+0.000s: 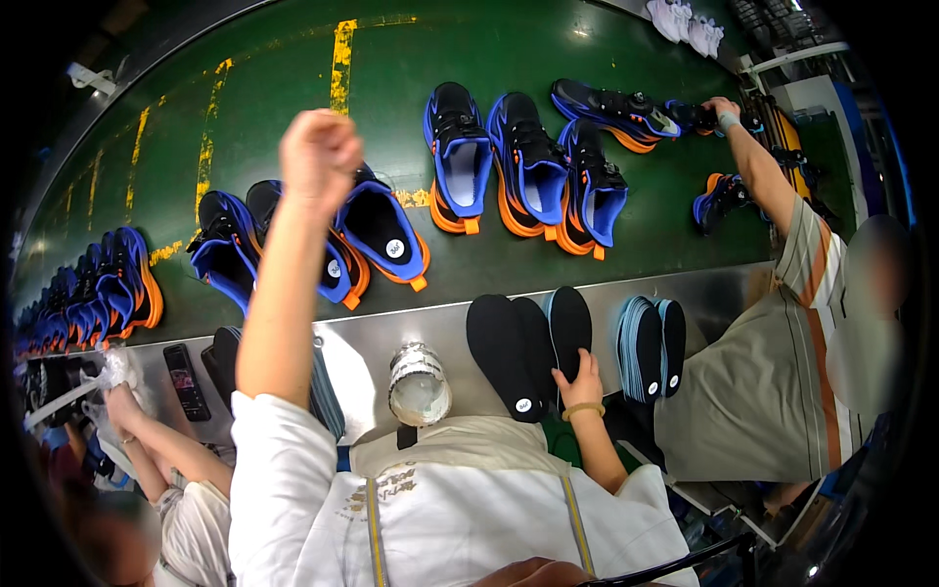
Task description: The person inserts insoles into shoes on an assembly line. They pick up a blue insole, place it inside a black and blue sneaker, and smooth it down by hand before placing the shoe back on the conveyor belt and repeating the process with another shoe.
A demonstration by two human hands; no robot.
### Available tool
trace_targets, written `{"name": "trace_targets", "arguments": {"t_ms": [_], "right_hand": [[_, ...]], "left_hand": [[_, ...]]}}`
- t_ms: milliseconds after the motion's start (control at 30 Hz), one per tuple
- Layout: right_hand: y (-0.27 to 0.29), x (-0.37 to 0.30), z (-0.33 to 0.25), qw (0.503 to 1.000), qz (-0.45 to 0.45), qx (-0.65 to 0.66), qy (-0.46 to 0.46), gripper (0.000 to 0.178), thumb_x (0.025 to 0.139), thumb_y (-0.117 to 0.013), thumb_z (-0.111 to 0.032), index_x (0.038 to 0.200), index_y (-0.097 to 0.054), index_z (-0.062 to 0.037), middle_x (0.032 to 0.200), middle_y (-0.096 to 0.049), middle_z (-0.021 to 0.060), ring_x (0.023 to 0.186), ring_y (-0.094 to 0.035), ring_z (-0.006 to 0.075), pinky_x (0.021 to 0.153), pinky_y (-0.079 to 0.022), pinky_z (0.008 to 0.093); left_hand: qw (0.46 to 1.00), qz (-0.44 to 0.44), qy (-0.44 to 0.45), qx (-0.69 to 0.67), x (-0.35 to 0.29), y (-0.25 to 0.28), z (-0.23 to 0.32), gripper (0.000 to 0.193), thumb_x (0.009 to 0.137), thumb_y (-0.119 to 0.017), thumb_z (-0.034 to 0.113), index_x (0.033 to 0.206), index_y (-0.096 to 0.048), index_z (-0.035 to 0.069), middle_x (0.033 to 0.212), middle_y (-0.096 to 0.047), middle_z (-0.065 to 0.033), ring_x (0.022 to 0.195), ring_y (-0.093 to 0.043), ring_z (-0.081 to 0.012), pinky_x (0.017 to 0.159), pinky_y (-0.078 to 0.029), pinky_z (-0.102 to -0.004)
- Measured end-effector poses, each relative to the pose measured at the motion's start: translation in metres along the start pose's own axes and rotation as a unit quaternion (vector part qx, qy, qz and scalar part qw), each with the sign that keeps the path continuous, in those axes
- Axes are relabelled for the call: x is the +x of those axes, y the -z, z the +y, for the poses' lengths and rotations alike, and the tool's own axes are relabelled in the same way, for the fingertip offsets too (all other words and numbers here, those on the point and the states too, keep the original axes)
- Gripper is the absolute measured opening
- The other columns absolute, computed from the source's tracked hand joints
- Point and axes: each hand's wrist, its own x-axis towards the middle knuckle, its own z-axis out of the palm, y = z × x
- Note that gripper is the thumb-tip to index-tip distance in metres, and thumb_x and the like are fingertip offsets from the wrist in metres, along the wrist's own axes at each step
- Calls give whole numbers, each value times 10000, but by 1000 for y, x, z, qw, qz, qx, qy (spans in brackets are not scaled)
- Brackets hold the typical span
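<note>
My left hand [321, 161] is raised over the row of shoes, fingers curled into a fist with nothing showing in it. Just behind the forearm lie black sneakers with blue lining and orange soles; one open sneaker [382, 230] has a round white sticker inside its heel. On the metal ledge, my right hand [582, 383] has thumb and fingers at the lower end of a black insole [569, 328] with a blue edge, gripping it. Left of it, and partly overlapping, is a larger black insole [502, 342] with a white round sticker.
A foil-wrapped jar [420, 383] stands on the metal ledge [440, 323]. Stacked insoles [640, 347] lie right of my hand. Three sneakers [460, 161] stand ahead on the green belt [284, 59]. At right a co-worker's hand [722, 108] touches a shoe. A phone [186, 382] lies left.
</note>
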Motion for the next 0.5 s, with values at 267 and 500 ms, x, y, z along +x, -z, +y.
{"name": "trace_targets", "arguments": {"t_ms": [267, 500], "right_hand": [[65, 26, 42, 916, 68, 385, -87, 350, 693, -666, -98, 990, -547, 44, 955, -555, 95, 774, -521, 96, 663, -428, 214], [176, 80, -135, 878, -225, 417, 71, 110, 742, -584, -59, 785, -604, 40, 737, -577, 38, 620, -503, 72, 545, -397, 196]], "left_hand": [[562, -88, -200, 798, 35, -9, -102, 451, 756, -546, 320, 1135, -397, 126, 757, -561, -154, 691, -560, -324, 591, -450, -378], [565, -161, -142, 797, 56, -30, -79, 294, 790, -478, 323, 890, -532, 51, 697, -570, -170, 689, -547, -339, 614, -439, -400]]}}
